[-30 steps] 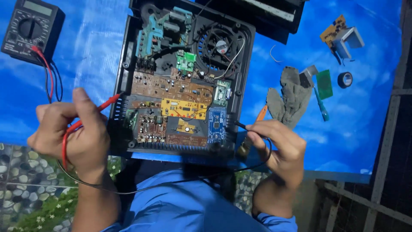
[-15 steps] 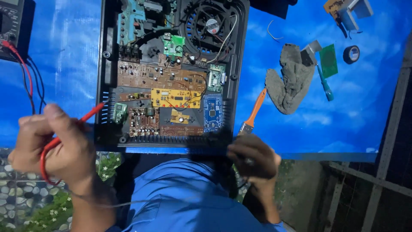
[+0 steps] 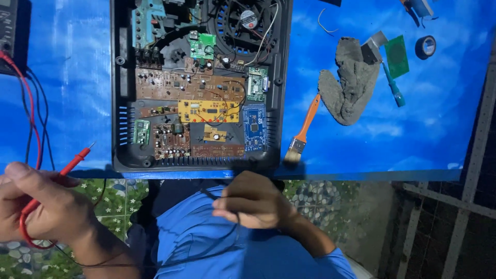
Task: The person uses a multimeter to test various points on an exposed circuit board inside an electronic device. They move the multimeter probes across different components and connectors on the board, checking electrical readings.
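Observation:
An opened black device case (image 3: 120, 103) lies on a blue table cover, filled with brown, yellow, blue and green circuit boards (image 3: 209, 111) and a round fan (image 3: 247, 19). My left hand (image 3: 44, 206) is at the near left, below the table edge, holding a red meter probe (image 3: 75, 159) whose tip points up toward the case. My right hand (image 3: 253, 201) sits in front of my blue shirt, just below the case, fingers curled around a thin black lead (image 3: 217, 199). Its probe end is hidden.
A dark multimeter (image 3: 8, 36) with red and black leads (image 3: 32, 111) sits at the far left. To the right of the case lie an orange-handled brush (image 3: 304, 132), a grey rag (image 3: 349, 85), a teal screwdriver (image 3: 393, 88), a small green board (image 3: 397, 56) and a tape roll (image 3: 425, 46).
Both hands have drawn back off the case toward my body. The right hand left the blue board at the case's corner and now rests below the table edge.

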